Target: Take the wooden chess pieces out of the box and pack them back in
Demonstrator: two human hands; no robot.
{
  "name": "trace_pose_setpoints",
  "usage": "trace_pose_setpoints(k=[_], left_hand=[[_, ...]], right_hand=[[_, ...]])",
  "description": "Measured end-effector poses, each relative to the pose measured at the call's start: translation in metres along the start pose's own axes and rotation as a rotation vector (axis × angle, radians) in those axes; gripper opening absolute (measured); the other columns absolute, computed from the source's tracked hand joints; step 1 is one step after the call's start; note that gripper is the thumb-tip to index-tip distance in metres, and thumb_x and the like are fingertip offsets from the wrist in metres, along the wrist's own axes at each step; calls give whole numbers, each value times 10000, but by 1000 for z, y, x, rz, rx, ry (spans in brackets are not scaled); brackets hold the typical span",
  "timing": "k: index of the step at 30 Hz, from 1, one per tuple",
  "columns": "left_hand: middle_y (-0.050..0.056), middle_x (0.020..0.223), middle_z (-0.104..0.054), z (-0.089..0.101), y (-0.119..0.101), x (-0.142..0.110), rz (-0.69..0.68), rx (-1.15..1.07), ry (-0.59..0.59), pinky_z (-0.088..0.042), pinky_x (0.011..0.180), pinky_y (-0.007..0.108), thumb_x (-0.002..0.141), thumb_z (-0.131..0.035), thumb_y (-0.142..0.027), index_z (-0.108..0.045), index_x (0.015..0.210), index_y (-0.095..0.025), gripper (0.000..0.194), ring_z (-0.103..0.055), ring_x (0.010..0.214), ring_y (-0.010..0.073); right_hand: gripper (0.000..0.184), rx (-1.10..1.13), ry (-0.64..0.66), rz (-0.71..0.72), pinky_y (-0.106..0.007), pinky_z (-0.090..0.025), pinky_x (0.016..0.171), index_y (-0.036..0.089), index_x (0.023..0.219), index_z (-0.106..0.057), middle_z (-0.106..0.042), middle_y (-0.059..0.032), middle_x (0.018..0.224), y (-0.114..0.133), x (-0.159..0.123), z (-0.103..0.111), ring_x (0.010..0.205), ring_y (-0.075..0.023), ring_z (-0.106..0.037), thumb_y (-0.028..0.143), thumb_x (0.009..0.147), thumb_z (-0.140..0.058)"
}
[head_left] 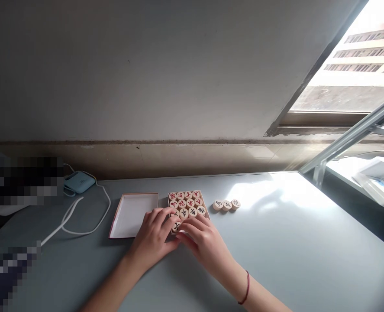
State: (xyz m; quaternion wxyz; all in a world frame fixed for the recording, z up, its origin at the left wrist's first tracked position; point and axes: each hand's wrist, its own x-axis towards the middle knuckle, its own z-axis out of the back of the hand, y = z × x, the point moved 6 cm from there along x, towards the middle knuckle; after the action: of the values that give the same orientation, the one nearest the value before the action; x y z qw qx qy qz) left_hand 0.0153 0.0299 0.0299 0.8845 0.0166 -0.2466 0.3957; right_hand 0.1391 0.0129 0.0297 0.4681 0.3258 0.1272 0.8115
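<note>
A shallow square box (206,207) holds rows of round wooden Chinese chess pieces, red characters in the far rows and black ones nearer me. My left hand (154,229) bends around the box's near left corner, fingertips over the left edge and thumb at the front. Across the nearest row reaches my right hand (204,238), its fingers curled and closed by a black-marked chess piece (176,226). Both thumbs come close together at the front of the box. Part of the near row is hidden under my right fingers.
Three loose chess pieces (227,205) touch in a line right of the box. Left of it lies the upturned box lid (138,212). A white cable (105,216) and a light blue device (79,182) are farther left. A wall backs the grey table (276,242).
</note>
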Motion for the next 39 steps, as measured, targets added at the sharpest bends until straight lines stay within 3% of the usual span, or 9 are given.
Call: trace_pose_setpoints(k=[5,8,11,17,21,24,28,31,39], left_hand=[[50,1113,-601,2,-1,1,-9,-13,-13,-430,801,357,790,-635,-178,-611,912,-245,140,-544,998,233],[55,1116,-597,2,-1,1,-5,-10,-11,-429,803,361,804,-629,-200,-611,893,-238,99,-536,999,235],[62,1121,-597,2,-3,1,-1,-9,-5,-431,811,362,814,-616,-219,-608,947,-239,135,-531,1004,237],[72,1132,-596,11,-13,16,-12,-39,-26,-441,803,371,828,-610,-273,-624,1044,-246,218,-529,1003,246],[49,1114,-612,13,-18,29,7,-75,-17,-444,818,369,839,-613,-251,-650,1042,-271,207,-540,1008,234],[54,1088,-637,12,-21,30,28,-83,-48,-457,803,361,851,-614,-237,-611,1139,-245,289,-563,994,228],[65,1078,-660,9,-24,23,39,-104,-102,-472,808,351,879,-601,-289,-551,1233,-227,363,-602,987,219],[54,1038,-682,10,-24,17,26,-146,-144,-466,815,337,909,-557,-277,-563,1204,-241,298,-630,959,201],[38,952,-655,9,-9,13,118,-183,-164,-437,823,342,806,-536,-116,-548,981,-209,198,-624,962,205]], right_hand=[[171,53,-53,-23,-315,-509,715,207,953,-640,-675,-67,921,-15,2,19,800,-179,-603,169,893,-485],[296,-57,-119,-190,-290,-505,612,185,1137,-565,-635,-111,1090,-46,1,36,649,-138,-600,167,884,-413],[447,-260,-67,-363,-273,-435,470,173,1284,-452,-561,-148,1235,-75,-5,41,571,-133,-581,164,839,-409],[439,-394,62,-488,-239,-340,454,181,1254,-501,-649,-109,1024,-103,-12,33,600,-146,-589,97,832,-412],[278,-286,-56,-423,-255,-395,511,200,1096,-592,-660,-82,967,-95,-6,42,596,-140,-581,189,857,-451],[238,-23,-135,-399,-252,-402,497,201,1014,-611,-632,-28,760,-75,-2,48,493,-110,-491,361,865,-517],[308,377,9,-390,-220,-329,422,187,984,-626,-461,48,528,-41,0,33,448,-92,-370,457,851,-562],[295,464,52,-379,-216,-319,426,188,970,-630,-432,52,530,-27,-1,26,466,-88,-342,451,851,-568],[383,508,-51,-492,-229,-387,452,178,1008,-605,-529,18,601,-48,-4,27,484,-98,-421,522,854,-542]])
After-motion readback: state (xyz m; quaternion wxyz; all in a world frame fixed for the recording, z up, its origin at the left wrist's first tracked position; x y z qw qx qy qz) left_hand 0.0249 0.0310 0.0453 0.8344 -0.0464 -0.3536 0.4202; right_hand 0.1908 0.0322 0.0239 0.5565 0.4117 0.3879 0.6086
